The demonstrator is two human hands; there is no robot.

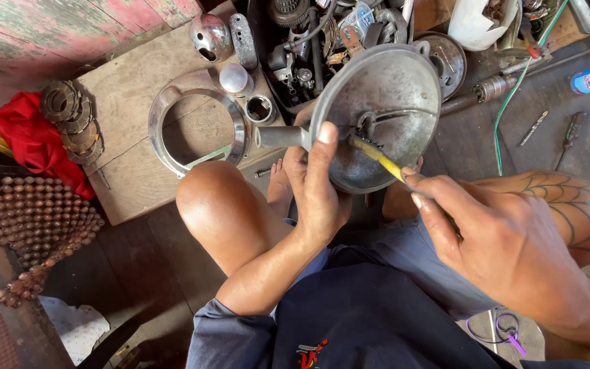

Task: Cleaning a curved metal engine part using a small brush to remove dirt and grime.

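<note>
Person seated low, knees up, dark shorts. Right hand (507, 239) nearest, fingers pinched shut around a thin yellow-handled brush (377, 154); dark bristle end rests inside the bowl of a round grey metal drum plate (390, 96). Web-pattern tattoo on the right knee beside that hand.

Left hand (315, 191) closed on the plate's near rim, thumb pressed up over the edge, holding it tilted above the lap. A short stub tube juts from the plate's left side.

Beyond the left knee: wooden board (131, 89) on the floor carrying a chrome ring (196, 123), a small metal cup (259, 108), a domed chrome shell (209, 35).

Left of the board: stack of toothed discs (69, 119) against red cloth (32, 140); beaded mat (29, 215) below.

Farthest: black tray (308, 55) crowded with engine parts, green wire (513, 89) trailing right, screwdriver (571, 130) on dark floor.
</note>
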